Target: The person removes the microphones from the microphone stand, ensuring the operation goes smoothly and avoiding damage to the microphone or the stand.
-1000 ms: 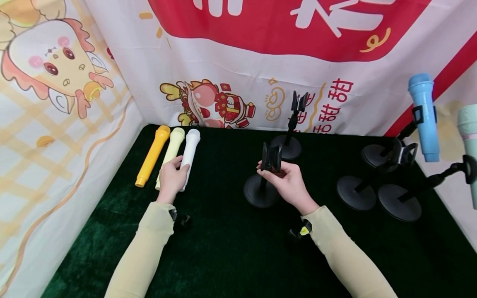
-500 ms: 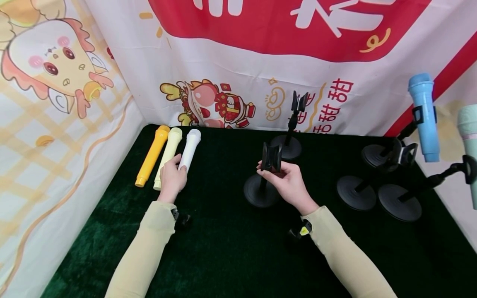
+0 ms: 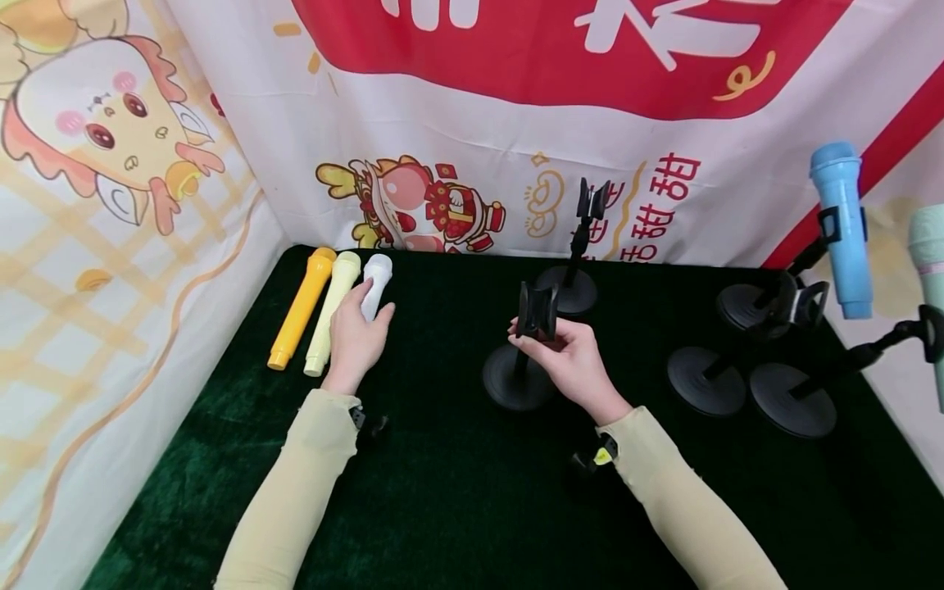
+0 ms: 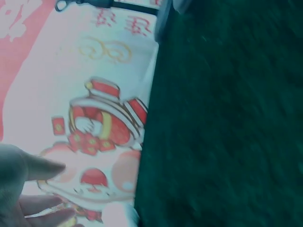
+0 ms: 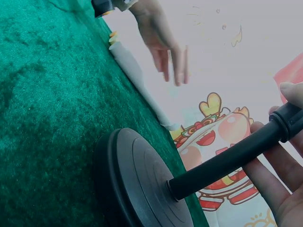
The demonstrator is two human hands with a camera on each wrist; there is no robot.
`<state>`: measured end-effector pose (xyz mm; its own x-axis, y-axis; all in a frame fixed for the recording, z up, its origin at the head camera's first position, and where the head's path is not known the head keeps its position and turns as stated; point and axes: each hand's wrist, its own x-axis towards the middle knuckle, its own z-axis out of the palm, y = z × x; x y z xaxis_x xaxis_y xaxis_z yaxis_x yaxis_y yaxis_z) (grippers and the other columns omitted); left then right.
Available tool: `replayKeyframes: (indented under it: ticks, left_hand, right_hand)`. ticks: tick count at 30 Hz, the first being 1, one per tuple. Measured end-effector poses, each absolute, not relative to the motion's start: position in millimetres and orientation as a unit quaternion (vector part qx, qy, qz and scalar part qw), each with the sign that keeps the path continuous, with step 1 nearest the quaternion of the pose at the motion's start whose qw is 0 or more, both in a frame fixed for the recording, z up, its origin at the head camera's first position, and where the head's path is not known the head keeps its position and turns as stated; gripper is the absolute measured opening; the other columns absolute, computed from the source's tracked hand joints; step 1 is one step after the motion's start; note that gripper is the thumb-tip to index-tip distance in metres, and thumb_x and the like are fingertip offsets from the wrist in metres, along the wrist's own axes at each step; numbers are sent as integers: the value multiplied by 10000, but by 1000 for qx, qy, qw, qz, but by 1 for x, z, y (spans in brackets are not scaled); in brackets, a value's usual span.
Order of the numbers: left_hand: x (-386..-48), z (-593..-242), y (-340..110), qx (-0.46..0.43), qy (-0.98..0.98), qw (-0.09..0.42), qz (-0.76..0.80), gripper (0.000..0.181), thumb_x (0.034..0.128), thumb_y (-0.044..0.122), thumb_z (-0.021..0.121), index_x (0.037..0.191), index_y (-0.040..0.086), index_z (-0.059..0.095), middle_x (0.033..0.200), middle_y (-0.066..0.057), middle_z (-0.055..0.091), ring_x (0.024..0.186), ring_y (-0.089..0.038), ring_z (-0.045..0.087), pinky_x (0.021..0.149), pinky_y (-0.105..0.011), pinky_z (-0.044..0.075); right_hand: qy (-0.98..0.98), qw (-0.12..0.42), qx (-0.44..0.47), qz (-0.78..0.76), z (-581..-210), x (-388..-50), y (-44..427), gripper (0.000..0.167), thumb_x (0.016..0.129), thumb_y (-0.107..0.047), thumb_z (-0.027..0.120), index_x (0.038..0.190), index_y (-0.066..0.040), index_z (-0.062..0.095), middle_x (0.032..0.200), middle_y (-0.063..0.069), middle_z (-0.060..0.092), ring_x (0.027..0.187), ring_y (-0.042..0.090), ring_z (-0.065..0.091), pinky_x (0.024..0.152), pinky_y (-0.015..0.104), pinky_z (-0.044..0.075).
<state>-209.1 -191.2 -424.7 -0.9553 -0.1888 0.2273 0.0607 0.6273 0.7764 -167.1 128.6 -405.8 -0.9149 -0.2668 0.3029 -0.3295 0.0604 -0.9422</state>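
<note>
Over the white microphone [image 3: 378, 283] at the left hovers my left hand [image 3: 356, 340], its thumb and fingers spread and holding nothing. Beside it lie a pale yellow microphone [image 3: 333, 315] and an orange one [image 3: 301, 311]. In the right wrist view the left hand [image 5: 163, 42] hangs above the white microphone [image 5: 135, 75], apart from it. My right hand [image 3: 575, 365] grips the upper post of a black stand near the middle, just under its clip [image 3: 537, 311]. The round base [image 5: 147, 179] and post [image 5: 222, 165] of that stand show in the right wrist view.
Another black stand [image 3: 566, 291] rises behind the held one. At the right are several stands, one holding a blue microphone [image 3: 843, 233] and one a mint-green microphone [image 3: 931, 270]. Printed cloth walls [image 3: 442, 106] border the green cloth [image 3: 442, 492].
My left hand has let go of the white microphone and lifted, shifting slightly right and farther from me, its fingers spreading. The right hand keeps its grip on the stand.
</note>
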Motion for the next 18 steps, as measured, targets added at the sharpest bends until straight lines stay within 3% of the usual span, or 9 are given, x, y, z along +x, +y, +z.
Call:
replayKeyframes:
  ticks: [9,18]
  left_hand:
    - [-199,-398,-155,-88,-844,138,-511,565,973,357,718,1479,169,551,1469,12,549,1365,-175,466,1139,-449,355]
    - [-181,-371,-118,-186,-791,64,-579,616,908,328,805,1464,220,564,1433,32,581,1326,-105,504,1151,-424,347]
  right_hand:
    - [-726,25,212,654,-397,-162,128,194,967,-73,716,1123,41,721,1103,97,726,1040,258,693,928,372,558]
    - [-731,36,220,646,-395,-161,128,168,964,-55,715,1113,17,739,1084,90,737,1023,256,699,921,366,561]
